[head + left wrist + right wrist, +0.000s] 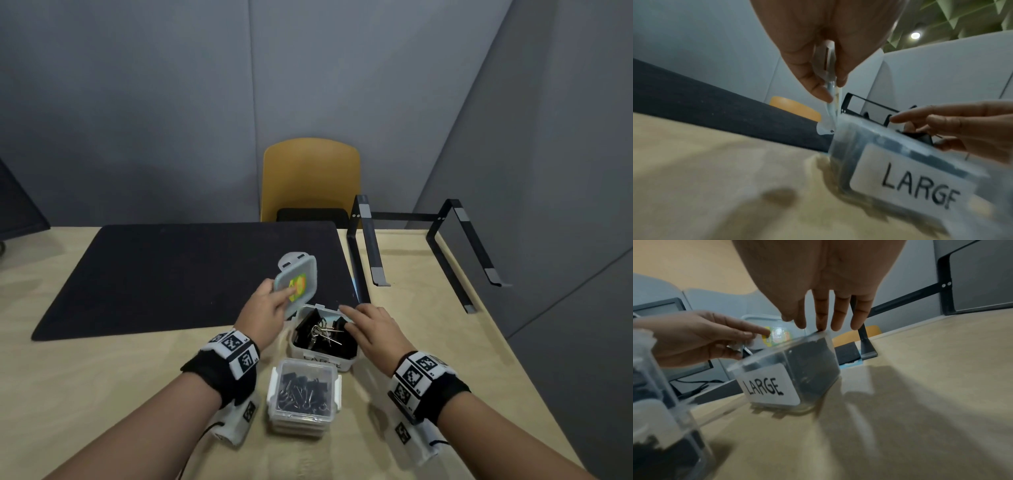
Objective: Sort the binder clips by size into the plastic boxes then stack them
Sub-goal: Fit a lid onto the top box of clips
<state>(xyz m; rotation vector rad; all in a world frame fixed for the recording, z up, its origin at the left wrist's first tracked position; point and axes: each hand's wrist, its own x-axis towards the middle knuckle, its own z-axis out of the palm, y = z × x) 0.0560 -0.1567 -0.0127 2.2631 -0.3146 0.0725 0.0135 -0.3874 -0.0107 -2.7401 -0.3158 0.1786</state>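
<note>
A clear plastic box labelled LARGE [346, 362] [846, 155] [813, 369] stands open on the table, holding several big black binder clips [322, 334]. My left hand [265, 310] [818, 68] pinches its clear lid [297, 282] [831, 104] [777, 335], which carries a yellow-green sticker, tilted just left of the box's rim. My right hand [371, 330] [826, 316] hovers over the box's right side with straight fingers touching the rim and clips. Nearer me, a lidded box of smaller black clips [304, 390] tops a stack [663, 418].
A black mat [171, 274] covers the far left of the wooden table [102, 394]. A black metal laptop stand [424, 246] sits at the right rear. A yellow chair [310, 178] stands behind the table, with grey partition walls around.
</note>
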